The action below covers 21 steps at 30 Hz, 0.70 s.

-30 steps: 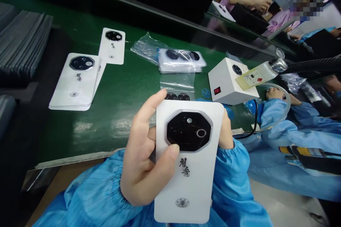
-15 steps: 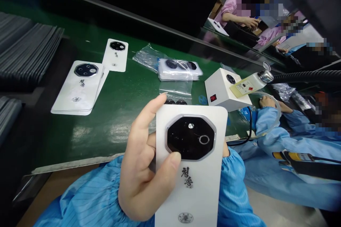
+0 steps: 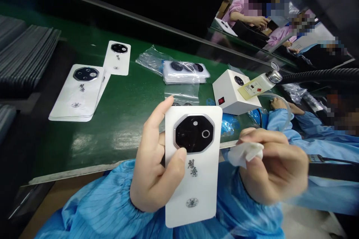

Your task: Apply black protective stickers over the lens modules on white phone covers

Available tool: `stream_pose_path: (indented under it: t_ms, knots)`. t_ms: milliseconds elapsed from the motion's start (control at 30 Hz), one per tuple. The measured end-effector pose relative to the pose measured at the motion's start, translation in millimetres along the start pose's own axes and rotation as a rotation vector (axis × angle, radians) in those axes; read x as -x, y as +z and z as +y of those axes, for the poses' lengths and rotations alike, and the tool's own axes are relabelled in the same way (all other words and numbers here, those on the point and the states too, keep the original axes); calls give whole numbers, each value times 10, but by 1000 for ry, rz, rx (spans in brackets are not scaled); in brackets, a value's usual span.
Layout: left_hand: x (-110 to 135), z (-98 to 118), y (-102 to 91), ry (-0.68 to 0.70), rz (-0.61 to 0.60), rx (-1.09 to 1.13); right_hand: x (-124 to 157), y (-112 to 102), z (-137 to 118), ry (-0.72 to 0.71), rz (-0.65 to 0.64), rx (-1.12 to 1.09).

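Observation:
Close in front of me, my left hand [image 3: 158, 164] grips a white phone back cover [image 3: 203, 183] by its left edge, thumb on the face near the lens plate. That plate [image 3: 193, 134] is a black octagon in a silver frame; dark characters and a round emblem sit below it. To the right of the cover, my right hand [image 3: 276, 164] pinches a crumpled white wipe [image 3: 238, 155] between thumb and fingers, apart from the cover. Further left on the green table lie a few similar covers [image 3: 77, 93], stacked, with another cover [image 3: 117, 63] behind them.
Beyond my hands, wrapped lens plates [image 3: 185, 74] lie in clear plastic. A white box [image 3: 234, 93] with a red switch carries a tilted bottle [image 3: 259, 86] of yellowish liquid. Dark slotted racks [image 3: 30, 56] stand at left. A co-worker's blue sleeve [image 3: 283, 121] reaches in at right.
My right hand has come out from behind the cover to its right, showing the wipe. The cover has shifted slightly up and away from me, still in my left hand.

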State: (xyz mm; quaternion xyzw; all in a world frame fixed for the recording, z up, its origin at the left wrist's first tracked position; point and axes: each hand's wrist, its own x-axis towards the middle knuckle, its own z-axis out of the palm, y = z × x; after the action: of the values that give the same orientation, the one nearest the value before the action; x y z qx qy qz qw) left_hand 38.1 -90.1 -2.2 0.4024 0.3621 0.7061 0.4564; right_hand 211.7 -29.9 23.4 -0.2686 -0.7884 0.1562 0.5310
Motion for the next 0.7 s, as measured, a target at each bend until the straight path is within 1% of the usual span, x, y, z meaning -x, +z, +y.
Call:
stream_pose_path:
  t_ms: [33,67,100,133,200,267,333,500,700]
  knots:
    - [0,-9,5,4,1,-9,-50,28,-96,-47,-85,-2]
    - [1,-15,9,4,0,-14,-88,61,-168,-62,-161,24]
    - [4,-16,10,1,-1,-20,-112,96,-216,-105,-211,74]
    - [9,-14,9,-4,-2,-28,-123,133,-243,-151,-234,139]
    - [19,-4,-1,-19,-11,-53,-111,200,-254,-251,-206,281]
    - [28,5,-15,-38,-22,-77,-76,246,-242,-302,-182,382]
    - [33,8,-28,-49,-29,-92,-41,265,-240,-293,-203,417]
    - [20,-6,-41,-18,-23,-102,14,236,-295,-241,-355,363]
    - [10,4,-38,-38,-113,97,7,180,-383,-221,-416,377]
